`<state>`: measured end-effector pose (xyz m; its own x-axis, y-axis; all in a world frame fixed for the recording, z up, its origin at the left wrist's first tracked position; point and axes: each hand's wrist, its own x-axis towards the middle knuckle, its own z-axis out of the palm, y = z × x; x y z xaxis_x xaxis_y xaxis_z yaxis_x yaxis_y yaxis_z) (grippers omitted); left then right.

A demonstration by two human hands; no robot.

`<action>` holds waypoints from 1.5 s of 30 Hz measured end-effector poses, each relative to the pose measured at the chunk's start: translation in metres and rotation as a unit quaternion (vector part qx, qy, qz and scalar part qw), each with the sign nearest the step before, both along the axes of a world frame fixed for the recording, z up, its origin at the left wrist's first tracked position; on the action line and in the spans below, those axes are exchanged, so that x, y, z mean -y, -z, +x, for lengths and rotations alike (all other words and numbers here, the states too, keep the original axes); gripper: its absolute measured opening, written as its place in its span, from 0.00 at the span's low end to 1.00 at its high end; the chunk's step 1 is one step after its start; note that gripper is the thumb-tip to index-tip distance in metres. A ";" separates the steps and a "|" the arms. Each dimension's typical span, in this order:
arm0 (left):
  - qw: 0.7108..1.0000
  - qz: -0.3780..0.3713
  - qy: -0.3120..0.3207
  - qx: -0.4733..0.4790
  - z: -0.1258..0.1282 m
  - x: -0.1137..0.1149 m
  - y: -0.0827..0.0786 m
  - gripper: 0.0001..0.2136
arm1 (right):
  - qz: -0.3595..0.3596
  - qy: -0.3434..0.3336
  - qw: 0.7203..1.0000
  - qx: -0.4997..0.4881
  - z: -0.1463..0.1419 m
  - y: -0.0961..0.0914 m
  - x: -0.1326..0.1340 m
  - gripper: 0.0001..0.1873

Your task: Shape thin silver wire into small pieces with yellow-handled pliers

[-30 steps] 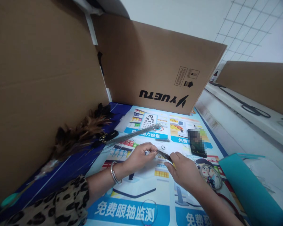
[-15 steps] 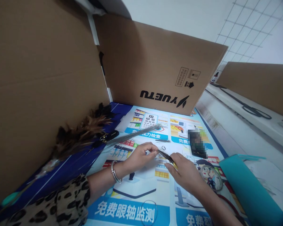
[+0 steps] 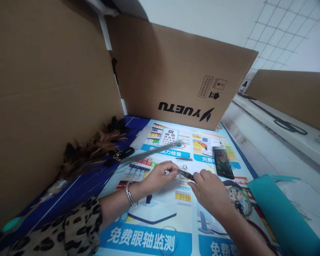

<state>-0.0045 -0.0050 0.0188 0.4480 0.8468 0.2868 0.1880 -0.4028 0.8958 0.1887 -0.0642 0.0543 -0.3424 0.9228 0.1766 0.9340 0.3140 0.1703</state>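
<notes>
My left hand (image 3: pixel 164 175), with a silver bangle at the wrist, pinches a thin wire between thumb and index finger; most of the wire is hidden by the fingertips. My right hand (image 3: pixel 212 192) is closed around a pair of pliers (image 3: pixel 186 174). The dark jaws point left and meet the left fingertips. Just beyond the jaws lies a small dark loop (image 3: pixel 185 167). A bundle of thin grey wires (image 3: pixel 154 152) stretches across the mat behind my left hand, with a few short wires (image 3: pixel 184 159) near its right end.
Cardboard panels (image 3: pixel 181 74) stand at the back and left. A phone (image 3: pixel 224 167) lies behind my right hand, and a teal case (image 3: pixel 285 213) sits at the right. Brown feathers (image 3: pixel 93 145) and a black key fob (image 3: pixel 126 153) are on the left. A wire coil (image 3: pixel 245 202) lies by my right forearm.
My right hand has shifted slightly and turned on the pliers, so less of the yellow handle shows. My left hand stays almost in place.
</notes>
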 end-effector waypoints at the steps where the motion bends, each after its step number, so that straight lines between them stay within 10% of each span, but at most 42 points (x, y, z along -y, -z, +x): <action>1: 1.000 0.000 0.000 0.000 0.000 0.000 0.000 0.06 | 0.002 -0.002 1.000 0.002 0.000 0.000 0.000 0.12; 45: 1.000 0.003 0.004 0.015 -0.002 0.002 -0.003 0.06 | -0.018 0.014 1.000 0.008 -0.004 0.003 0.001 0.14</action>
<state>-0.0069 -0.0066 0.0216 0.4467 0.8410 0.3052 0.1583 -0.4101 0.8982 0.1849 -0.0656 0.0511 -0.3188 0.9376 0.1389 0.9400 0.2938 0.1736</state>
